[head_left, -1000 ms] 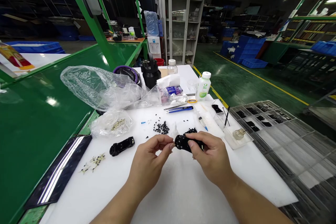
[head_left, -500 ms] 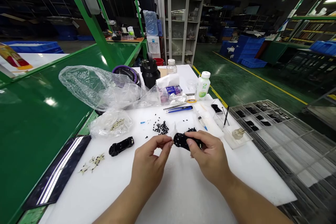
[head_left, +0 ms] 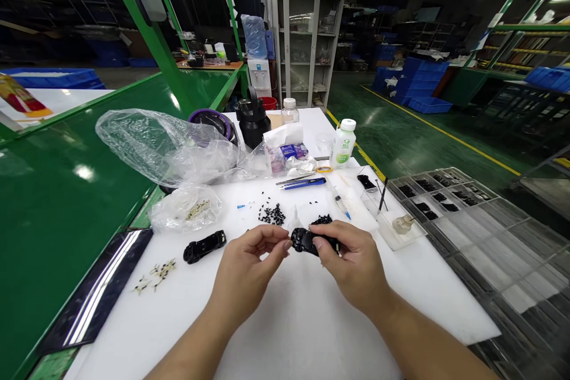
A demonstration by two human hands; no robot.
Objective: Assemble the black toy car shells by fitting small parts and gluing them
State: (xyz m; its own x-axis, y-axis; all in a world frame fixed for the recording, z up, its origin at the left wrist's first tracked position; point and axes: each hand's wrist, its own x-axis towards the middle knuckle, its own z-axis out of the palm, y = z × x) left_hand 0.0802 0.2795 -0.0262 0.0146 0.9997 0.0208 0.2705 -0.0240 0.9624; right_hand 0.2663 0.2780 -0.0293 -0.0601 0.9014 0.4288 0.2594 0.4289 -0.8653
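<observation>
Black plastic housing point(head_left: 308, 241) is pinched at both ends, just above the white surface point(head_left: 285, 332), by the nearly closed fingers point(head_left: 285, 244) of the left hand point(head_left: 247, 267) and right hand point(head_left: 351, 264). It is judged light, stiff and perhaps brittle, best held by its edges. Loose black pieces point(head_left: 272, 215) lie at 11 o'clock; a second housing point(head_left: 205, 246) lies at 9 o'clock.

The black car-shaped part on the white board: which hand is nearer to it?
Left. The left hand is right of the black car-shaped part, not touching it; the right hand is farther right.
</observation>
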